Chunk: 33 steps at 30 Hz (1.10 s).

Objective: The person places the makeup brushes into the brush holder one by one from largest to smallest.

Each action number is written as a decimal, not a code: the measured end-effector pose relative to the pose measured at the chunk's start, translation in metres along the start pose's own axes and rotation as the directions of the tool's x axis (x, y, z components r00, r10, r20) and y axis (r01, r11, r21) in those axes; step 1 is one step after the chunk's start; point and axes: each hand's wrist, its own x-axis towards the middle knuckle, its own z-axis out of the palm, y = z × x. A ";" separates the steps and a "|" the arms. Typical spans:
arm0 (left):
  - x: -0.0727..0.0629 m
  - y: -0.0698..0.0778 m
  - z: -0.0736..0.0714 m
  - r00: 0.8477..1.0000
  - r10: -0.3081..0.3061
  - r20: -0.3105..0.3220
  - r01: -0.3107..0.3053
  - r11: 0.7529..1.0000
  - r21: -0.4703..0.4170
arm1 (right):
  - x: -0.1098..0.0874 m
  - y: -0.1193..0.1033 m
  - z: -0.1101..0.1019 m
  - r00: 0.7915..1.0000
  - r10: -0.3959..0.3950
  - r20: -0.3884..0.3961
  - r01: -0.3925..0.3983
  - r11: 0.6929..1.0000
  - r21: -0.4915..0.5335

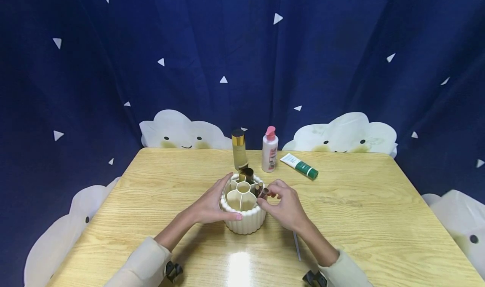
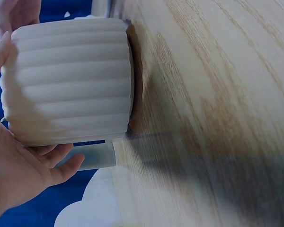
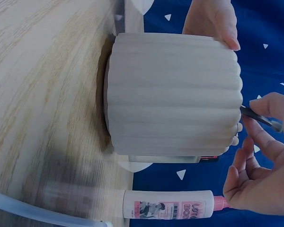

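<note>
A cream ribbed organizer (image 1: 246, 221) with petal-shaped compartments stands on the table. My left hand (image 1: 212, 200) holds it by its left side, the thumb across the front and the other fingers round behind. My right hand (image 1: 286, 205) is at the right rim and pinches a thin dark makeup brush (image 3: 260, 118) between thumb and fingertips. The brush slants over the rim, its lower end hidden inside the organizer. Short brown-tipped sticks (image 1: 259, 189) stand in the right compartment. A dark-capped item (image 1: 248, 173) and a gold one stand in the rear compartments.
Behind the organizer stand a yellowish bottle (image 1: 239, 152) with a black-and-gold cap and a white pump bottle (image 1: 270, 154) with a pink top. A green and white tube (image 1: 301, 166) lies to their right. A pale thin stick (image 1: 297, 245) lies near my right forearm.
</note>
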 end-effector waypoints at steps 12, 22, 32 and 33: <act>-0.001 0.001 0.000 1.000 -0.007 0.001 0.007 1.000 0.007 | -0.006 0.005 -0.010 0.999 0.023 0.032 -0.024 1.000 0.007; -0.001 -0.001 0.002 1.000 -0.005 -0.008 0.005 1.000 -0.002 | -0.008 0.032 -0.032 0.988 0.134 0.072 -0.134 0.991 -0.003; 0.000 -0.002 0.002 1.000 -0.007 -0.001 0.007 1.000 0.001 | -0.004 0.059 -0.039 0.931 0.309 0.193 -0.299 0.951 -0.078; 0.000 -0.002 0.001 1.000 -0.008 -0.001 0.008 1.000 0.001 | -0.003 0.061 -0.039 0.924 0.323 0.203 -0.310 0.946 -0.093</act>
